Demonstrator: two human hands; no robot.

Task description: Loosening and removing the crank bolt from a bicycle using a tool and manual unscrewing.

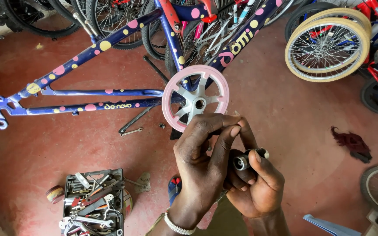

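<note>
On a red workshop floor (pixel 285 109), two hands meet. The right hand (pixel 259 183) is closed around one short metal axle (pixel 243 161), its long axis running left-right, open end facing left. The left hand (pixel 202 157) pinches one pink chain guard (pixel 195 97), standing upright before one blue dotted frame (pixel 88 98).

Disc above the left hand (pixel 200 159): chainwheel guard (pixel 195 97), matt pink plastic rim, smooth grey spokes.
Part in the right hand (pixel 259 183): small cylinder (pixel 241 162), shiny bare metal.
Behind the grip: bicycle frame (pixel 88 94), glossy blue paint, dotted.
Below-left: tool tray (pixel 93 202), dull worn metal tools.
Floor (pixel 285 109): red, scuffed, matt.
</note>
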